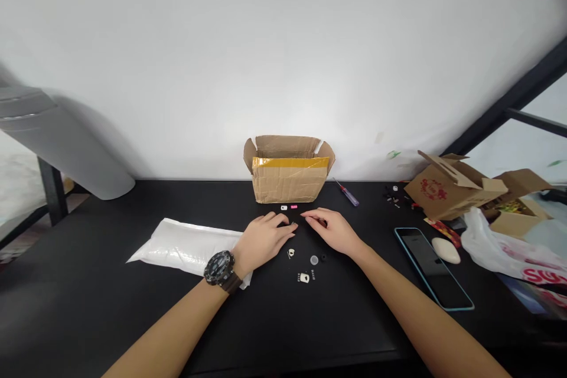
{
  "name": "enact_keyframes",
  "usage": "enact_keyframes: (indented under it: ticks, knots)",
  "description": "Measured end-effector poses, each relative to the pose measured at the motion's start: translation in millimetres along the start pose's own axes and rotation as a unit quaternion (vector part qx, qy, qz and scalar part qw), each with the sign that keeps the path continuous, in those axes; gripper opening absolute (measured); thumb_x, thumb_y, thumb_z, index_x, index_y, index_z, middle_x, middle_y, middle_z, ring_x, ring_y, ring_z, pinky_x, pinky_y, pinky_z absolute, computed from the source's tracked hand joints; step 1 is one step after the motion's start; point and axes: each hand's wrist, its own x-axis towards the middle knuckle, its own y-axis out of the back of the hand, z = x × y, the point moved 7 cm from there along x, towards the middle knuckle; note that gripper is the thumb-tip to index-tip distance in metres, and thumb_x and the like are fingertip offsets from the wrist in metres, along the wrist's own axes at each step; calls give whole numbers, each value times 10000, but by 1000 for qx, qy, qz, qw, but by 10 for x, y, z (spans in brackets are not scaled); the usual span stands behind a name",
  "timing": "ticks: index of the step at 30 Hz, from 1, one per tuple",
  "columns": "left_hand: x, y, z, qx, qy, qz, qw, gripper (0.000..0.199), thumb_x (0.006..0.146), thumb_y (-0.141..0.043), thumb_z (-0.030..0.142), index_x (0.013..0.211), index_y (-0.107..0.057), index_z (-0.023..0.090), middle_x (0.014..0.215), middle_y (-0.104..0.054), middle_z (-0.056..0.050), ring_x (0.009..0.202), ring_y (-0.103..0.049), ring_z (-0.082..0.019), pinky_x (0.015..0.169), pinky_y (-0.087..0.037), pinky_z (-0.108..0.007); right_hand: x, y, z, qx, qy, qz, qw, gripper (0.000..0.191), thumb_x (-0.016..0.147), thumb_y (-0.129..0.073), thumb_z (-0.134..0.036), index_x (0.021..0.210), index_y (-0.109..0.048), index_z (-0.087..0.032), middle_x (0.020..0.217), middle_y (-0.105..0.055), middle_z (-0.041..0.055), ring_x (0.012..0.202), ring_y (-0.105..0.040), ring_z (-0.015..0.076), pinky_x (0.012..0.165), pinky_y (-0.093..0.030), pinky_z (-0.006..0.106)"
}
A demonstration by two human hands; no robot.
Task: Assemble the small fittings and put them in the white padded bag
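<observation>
A white plastic bag [183, 246] lay beside the left hand [264, 240]. The right hand [331, 231] was close to it, though whether either held anything I couldn't tell. Small plastic parts [303, 277] lay just below, a cardboard box [287, 180] beyond, and a phone [432, 269] further right.

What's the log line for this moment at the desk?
left hand: low on black desk | right hand: beside it | nearby: clear disc, white plastic piece, screwdriver
</observation>
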Motion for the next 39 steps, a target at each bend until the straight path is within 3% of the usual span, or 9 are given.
enact_keyframes:
  ticks: [6,19,33,36,39]
  knots:
    - [-84,53,-135,-12,24,23,999,336,1076,-438,344,1270,-700,262,1193,-714,-51,1007,-638,-213,893,-529,-363,-12,20,-40,10,-2,-2,1000,266,1030,-536,-357,1154,-762,-290,1078,-756,29,756,-646,155,730,-510,298]
    - [-60,9,14,52,-12,0,999,341,1072,-437,335,1223,-717,212,1361,-686,-57,1039,-628,-249,830,-525,-397,-12,18,-13,2,2,-9,1000,274,1030,-538,-370,1166,-762,-289,1060,-756,30,734,-642,152,729,-507,299]
    - [-95,-12,-240,-4,51,42,998,306,1051,-492,368,1201,-721,231,1359,-684,-61,1172,-625,-260,1001,-520,-437,-20,3,-42,-14,5,-30,999,281,1030,-529,-370,1173,-761,-302,1102,-767,29,741,-651,161,725,-513,310]
    - [-89,-18,-270,-18,57,44,997,301,1045,-504,304,1270,-682,210,1313,-701,-79,1178,-632,-254,1032,-522,-427,-29,13,-57,-11,5,-30,999,273,1029,-533,-356,1169,-761,-304,1107,-768,22,746,-653,160,729,-509,308]
    - [-80,-27,-291,-39,61,35,997,336,1027,-464,136,1299,-659,176,1210,-729,-88,1109,-662,-230,1007,-551,-396,-38,27,-62,-11,2,-30,999,270,1030,-532,-349,1168,-760,-309,1113,-767,14,755,-655,160,737,-506,308]
